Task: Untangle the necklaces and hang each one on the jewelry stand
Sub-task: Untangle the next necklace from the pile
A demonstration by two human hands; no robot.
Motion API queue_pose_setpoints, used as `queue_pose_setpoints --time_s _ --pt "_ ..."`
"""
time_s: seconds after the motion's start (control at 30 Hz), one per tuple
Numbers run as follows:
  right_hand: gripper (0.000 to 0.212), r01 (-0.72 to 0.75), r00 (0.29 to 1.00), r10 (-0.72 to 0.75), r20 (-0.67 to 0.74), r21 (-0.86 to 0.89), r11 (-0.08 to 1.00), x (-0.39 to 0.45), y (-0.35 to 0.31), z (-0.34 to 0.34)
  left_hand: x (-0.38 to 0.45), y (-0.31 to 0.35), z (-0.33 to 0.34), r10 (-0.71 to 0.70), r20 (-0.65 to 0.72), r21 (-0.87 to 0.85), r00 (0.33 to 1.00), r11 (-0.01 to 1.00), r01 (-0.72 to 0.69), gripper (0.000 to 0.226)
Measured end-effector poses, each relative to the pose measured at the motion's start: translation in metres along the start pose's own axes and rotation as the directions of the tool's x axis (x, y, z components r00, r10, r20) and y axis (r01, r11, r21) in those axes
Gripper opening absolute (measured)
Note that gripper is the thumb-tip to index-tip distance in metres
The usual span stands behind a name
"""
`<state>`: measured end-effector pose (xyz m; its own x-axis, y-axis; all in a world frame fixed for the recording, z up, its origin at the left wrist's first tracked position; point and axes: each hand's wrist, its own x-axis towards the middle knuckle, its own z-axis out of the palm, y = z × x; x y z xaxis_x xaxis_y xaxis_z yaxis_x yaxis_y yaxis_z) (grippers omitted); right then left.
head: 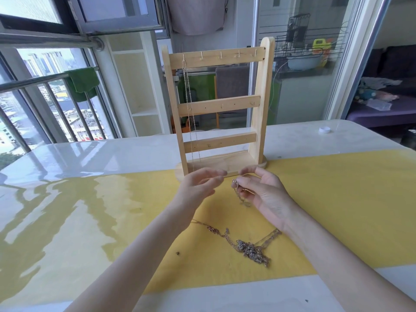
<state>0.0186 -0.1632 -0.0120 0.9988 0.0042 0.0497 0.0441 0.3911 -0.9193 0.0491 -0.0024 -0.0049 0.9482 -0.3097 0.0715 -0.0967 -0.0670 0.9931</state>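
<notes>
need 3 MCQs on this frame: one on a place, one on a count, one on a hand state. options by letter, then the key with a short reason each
1. Where does the hung necklace sit on the wooden jewelry stand?
A. leftmost hook of the top bar
B. rightmost hook of the top bar
C. middle bar

2. How many crossbars with hooks does the stand have?
A. two
B. three
C. five

3. What is the right hand doing?
A. resting flat on the table
B. pinching a chain
C. gripping the stand

Key:
1 A, the chain hangs from the top bar's leftmost hook down to the base.
2 B, top, middle and bottom bars show.
3 B, thumb and fingers hold a chain end above the yellow mat, while the tangled pile of necklaces lies on it and the left hand holds nothing.
</notes>
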Motion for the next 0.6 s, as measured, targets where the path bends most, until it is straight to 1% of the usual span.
queue_pose_setpoints --time_s 0.07,0.17,0.3,0.37,0.47,0.6 --pt "0.017 0.012 1.000 -0.012 0.018 -0.031 0.999 -0.0003 0.0007 0.0011 -0.0012 0.0019 0.0016 0.059 0.051 0.058 0.997 0.996 -0.062 0.012" --pt "0.020 0.026 0.999 -0.024 0.030 -0.078 0.997 -0.0007 0.0016 0.0006 -0.0006 0.0027 0.0034 0.148 0.067 0.182 0.987 0.970 -0.158 0.018" --pt "0.023 0.032 0.999 -0.027 0.033 -0.161 0.986 -0.0010 0.0035 -0.0004 0.0010 -0.0005 0.0015 0.235 0.088 0.346 0.968 0.904 -0.251 0.018" --pt "0.024 0.023 0.999 -0.018 0.031 -0.178 0.984 -0.0008 0.0032 -0.0002 0.0016 -0.0020 0.0007 0.269 0.113 0.399 0.956 0.869 -0.292 0.021" --pt "0.025 -0.010 1.000 0.013 0.019 -0.137 0.991 0.0004 0.0027 0.0002 0.0010 -0.0018 0.0009 0.349 0.140 0.472 0.927 0.799 -0.372 0.024" --pt "0.027 -0.087 0.996 0.087 -0.022 -0.006 0.996 0.0024 0.0021 -0.0015 -0.0012 -0.0043 0.0032 0.506 0.191 0.577 0.841 0.636 -0.513 0.013"
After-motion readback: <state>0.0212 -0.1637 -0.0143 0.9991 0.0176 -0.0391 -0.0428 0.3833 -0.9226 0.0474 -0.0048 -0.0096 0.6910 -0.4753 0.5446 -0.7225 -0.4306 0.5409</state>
